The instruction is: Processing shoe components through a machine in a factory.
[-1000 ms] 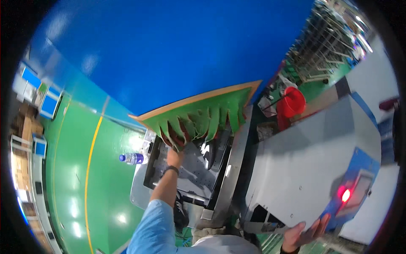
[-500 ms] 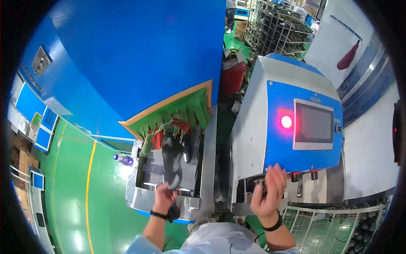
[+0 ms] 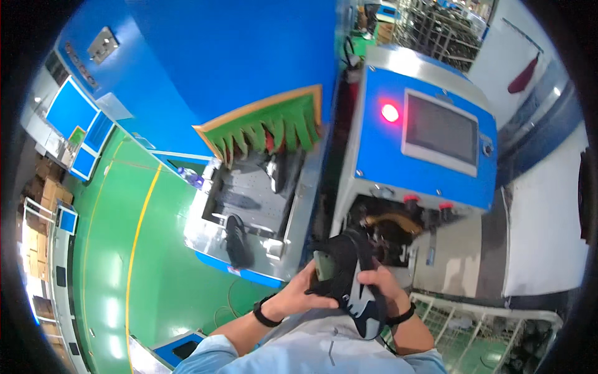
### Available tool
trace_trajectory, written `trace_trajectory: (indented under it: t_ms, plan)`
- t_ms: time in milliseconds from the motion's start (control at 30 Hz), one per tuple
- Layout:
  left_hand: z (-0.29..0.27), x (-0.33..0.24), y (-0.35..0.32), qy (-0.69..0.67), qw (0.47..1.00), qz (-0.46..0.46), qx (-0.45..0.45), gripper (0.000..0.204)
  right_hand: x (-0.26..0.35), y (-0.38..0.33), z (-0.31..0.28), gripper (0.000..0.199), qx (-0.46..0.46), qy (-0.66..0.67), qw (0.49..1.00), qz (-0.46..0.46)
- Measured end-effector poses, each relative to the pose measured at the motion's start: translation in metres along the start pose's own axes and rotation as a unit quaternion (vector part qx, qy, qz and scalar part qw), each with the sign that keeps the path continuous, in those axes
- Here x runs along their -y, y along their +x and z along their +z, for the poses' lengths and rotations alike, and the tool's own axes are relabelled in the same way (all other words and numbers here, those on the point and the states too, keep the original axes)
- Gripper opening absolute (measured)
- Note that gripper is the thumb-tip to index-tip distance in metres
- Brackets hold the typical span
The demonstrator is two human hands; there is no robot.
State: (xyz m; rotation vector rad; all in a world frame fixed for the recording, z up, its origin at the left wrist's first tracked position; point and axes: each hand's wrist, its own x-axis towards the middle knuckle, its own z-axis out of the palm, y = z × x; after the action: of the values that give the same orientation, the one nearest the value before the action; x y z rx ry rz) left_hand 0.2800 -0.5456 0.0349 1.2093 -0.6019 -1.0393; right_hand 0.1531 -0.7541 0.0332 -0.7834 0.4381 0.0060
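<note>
A black shoe upper (image 3: 349, 258) with pale grey side pieces is held close in front of my body. Part of a greenish last shows at its opening. My left hand (image 3: 302, 294) grips the shoe's left side, and my right hand (image 3: 385, 287) closes round its right side. Another dark shoe (image 3: 237, 242) rests on the front metal edge of the conveyor outlet at left. Deeper in, a black-and-white shoe (image 3: 276, 173) lies on the perforated conveyor bed (image 3: 249, 187), near the green strip curtain (image 3: 261, 134).
Right of the outlet stands a blue and grey machine (image 3: 374, 149) with a dark screen (image 3: 441, 132) and lit red lamp (image 3: 390, 113). A white wire cart (image 3: 461, 311) is at lower right. A purple-capped bottle (image 3: 192, 178) stands beside the outlet.
My left hand has come away from the conveyor outlet. My right hand, open before, now grips the shoe together with it. One shoe now rests on the outlet's edge; the view has shifted.
</note>
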Motion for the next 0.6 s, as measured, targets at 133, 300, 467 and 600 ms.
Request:
trace_trajectory:
  t_ms: [133, 300, 467, 600]
  plan:
    - [0.026, 0.013, 0.012, 0.317, 0.944, -0.053, 0.074, 0.063, 0.000, -0.057, -0.018, 0.048, -0.085, 0.153, 0.974, 0.143]
    - [0.050, 0.041, 0.022, 0.140, 0.956, -0.181, 0.186, 0.020, -0.044, -0.077, -0.082, 0.035, 0.011, 0.178, 0.980, 0.089]
    - [0.071, 0.029, 0.027, -0.001, 0.964, -0.200, 0.176, 0.033, -0.006, -0.063, -0.097, 0.070, -0.297, -0.188, 0.922, -0.161]
    - [0.041, 0.070, 0.052, 0.018, 0.963, -0.270, -0.004, 0.032, 0.026, -0.035, -0.081, 0.089, -0.333, -0.321, 0.872, -0.162]
